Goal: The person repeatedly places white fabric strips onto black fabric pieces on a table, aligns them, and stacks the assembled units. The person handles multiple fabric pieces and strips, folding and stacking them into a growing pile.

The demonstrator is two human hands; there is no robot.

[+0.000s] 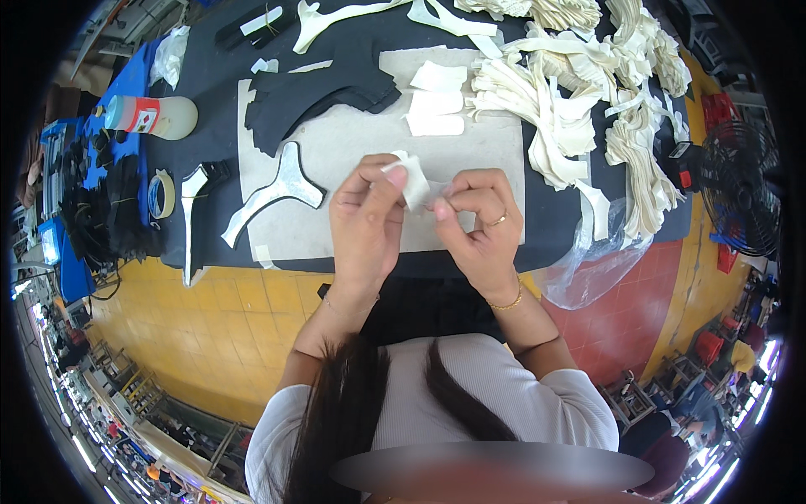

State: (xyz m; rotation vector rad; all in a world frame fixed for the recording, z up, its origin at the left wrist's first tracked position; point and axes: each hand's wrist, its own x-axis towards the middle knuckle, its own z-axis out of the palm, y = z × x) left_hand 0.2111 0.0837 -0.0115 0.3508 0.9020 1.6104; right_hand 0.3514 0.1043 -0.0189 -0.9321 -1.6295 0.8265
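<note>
Above a pale grey board (336, 202), my left hand (363, 231) is closed in a pinch on a small cream-white fabric piece (414, 183). Facing it, my right hand (485, 227) pinches a thin translucent film (437, 191) at the right edge of that piece. Whether the film is still joined to the piece is hard to make out. Just beyond my hands, several similar white pieces (436, 102) lie in a column on the board. To the left of them rests a stack of black cut pieces (323, 94). A three-armed, black-edged grey template (281, 186) lies left of my left hand.
Cream fabric pieces (550, 113) are heaped at the right, near a clear plastic bag (592, 269) over the table's edge. A black fan (739, 189) stands far right. On the left are a bottle (174, 118), a tape roll (161, 195) and a narrow template (193, 223).
</note>
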